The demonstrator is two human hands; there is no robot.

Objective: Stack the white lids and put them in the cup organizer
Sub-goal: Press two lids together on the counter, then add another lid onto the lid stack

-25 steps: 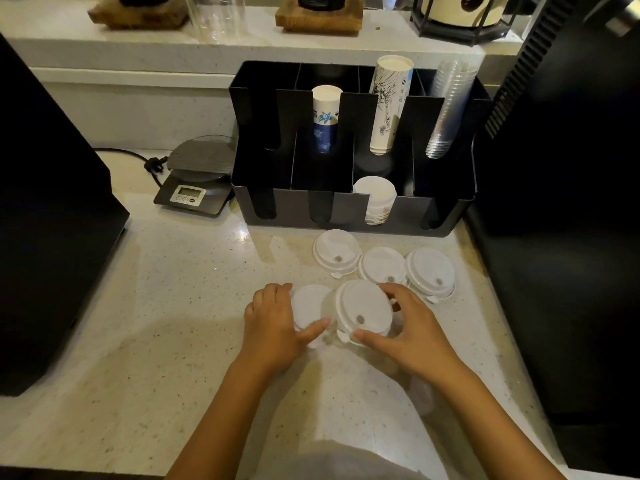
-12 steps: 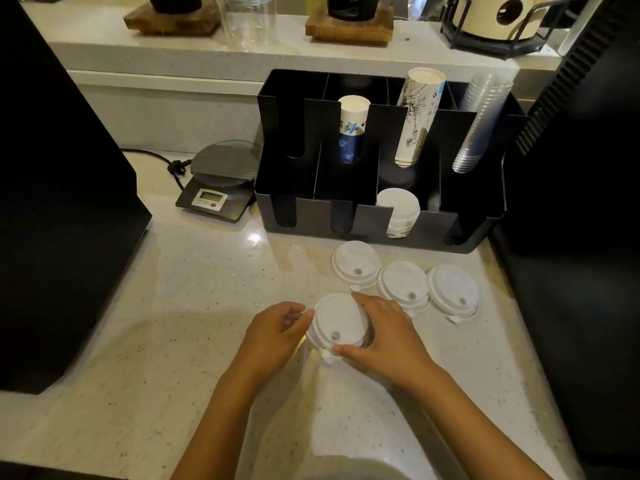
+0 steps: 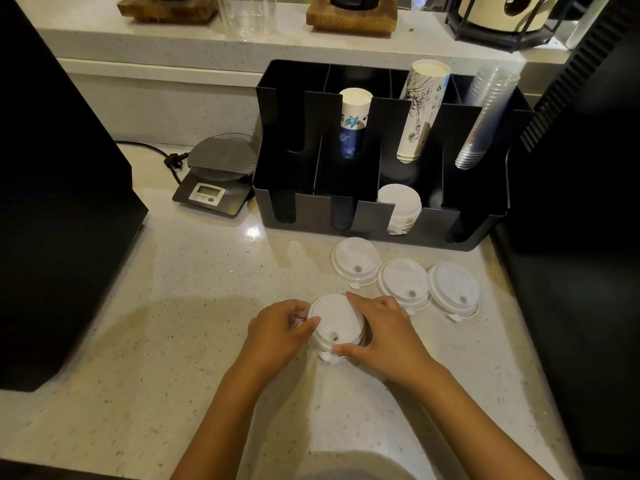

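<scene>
A small stack of white lids [image 3: 334, 323] rests on the counter in front of me. My left hand [image 3: 278, 332] pinches its left rim and my right hand [image 3: 384, 332] wraps its right side. Three more white lids lie in a row beyond: one [image 3: 356, 259], a second [image 3: 403, 282] and a third [image 3: 453, 287]. The black cup organizer [image 3: 367, 223] stands behind them, with a stack of white lids [image 3: 400, 206] in a front slot.
The organizer also holds blue-white paper cups [image 3: 354, 119], tall patterned cups [image 3: 420, 109] and clear plastic cups [image 3: 485, 116]. A kitchen scale [image 3: 214, 178] sits to its left. Black machines flank the counter left [image 3: 52, 202] and right [image 3: 581, 237].
The lid held by my right hand has been set down over the one under my left hand. Both hands have closed in around the resulting stack.
</scene>
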